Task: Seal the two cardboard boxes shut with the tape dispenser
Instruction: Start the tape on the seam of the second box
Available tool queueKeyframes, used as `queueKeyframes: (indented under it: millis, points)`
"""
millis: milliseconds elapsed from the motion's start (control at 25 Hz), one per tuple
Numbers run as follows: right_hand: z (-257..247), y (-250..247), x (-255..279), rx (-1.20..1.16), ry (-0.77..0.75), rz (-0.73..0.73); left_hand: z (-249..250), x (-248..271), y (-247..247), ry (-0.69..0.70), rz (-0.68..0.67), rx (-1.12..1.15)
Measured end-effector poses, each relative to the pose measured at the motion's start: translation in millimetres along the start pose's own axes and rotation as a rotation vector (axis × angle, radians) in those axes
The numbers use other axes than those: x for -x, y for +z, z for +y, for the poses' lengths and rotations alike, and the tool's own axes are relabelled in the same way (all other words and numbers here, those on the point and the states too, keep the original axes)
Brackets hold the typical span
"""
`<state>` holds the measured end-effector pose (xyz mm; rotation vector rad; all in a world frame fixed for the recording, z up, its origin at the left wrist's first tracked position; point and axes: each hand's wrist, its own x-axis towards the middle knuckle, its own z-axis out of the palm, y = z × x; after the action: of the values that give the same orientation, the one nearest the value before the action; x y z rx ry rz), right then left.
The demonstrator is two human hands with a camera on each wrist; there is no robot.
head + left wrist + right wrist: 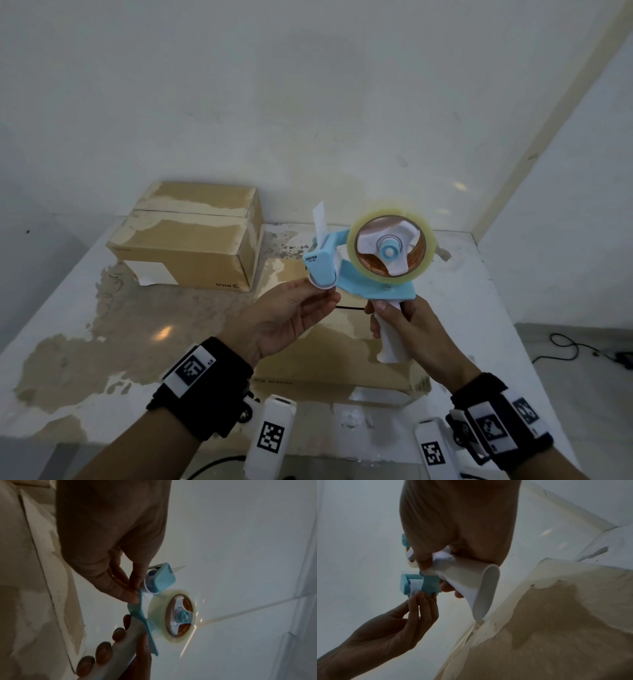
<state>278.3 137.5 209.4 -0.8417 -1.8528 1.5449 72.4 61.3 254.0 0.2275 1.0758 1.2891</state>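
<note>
Tape dispenser (368, 270): light blue frame, white handle, clear tape roll on a white three-spoke hub, white tab upright at the front. It is held in the air above the near cardboard box (342, 359). Handle is gripped by the right hand (407, 329); front roller is pinched by the left hand (291, 315). Far cardboard box (191, 233): flaps closed, on the desk (102, 325) by the wall.

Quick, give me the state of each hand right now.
Left hand: fingertips pinch the front roller end of the tape dispenser.
Right hand: wrapped around the dispenser's white handle, holding it up.
</note>
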Motion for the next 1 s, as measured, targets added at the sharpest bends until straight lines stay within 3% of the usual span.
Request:
queueKeyframes:
  millis: [240, 360, 680, 800, 1000]
  points:
    - [1.9, -1.5, 7.5, -0.012, -0.047, 0.049, -3.5, -2.4, -1.5, 0.011, 0.087, -0.079]
    - [4.9, -4.8, 15.5, -0.041, -0.064, 0.083, -3.4, -2.7, -16.9, 0.007, 0.154, 0.013]
    - [0.8, -14.8, 21.7, -0.054, -0.05, 0.064, -4.1, -0.9, -20.8, -0.174, 0.022, 0.068]
    - [-1.5, -19.9, 23.8, -0.046, -0.042, 0.05, -4.3, 0.4, -19.2, -0.205, 0.006, -0.025]
    - [-7.7, -19.2, 22.0, 0.022, -0.032, -0.049, -10.6, -2.4, -19.6, -0.154, 0.139, -0.094]
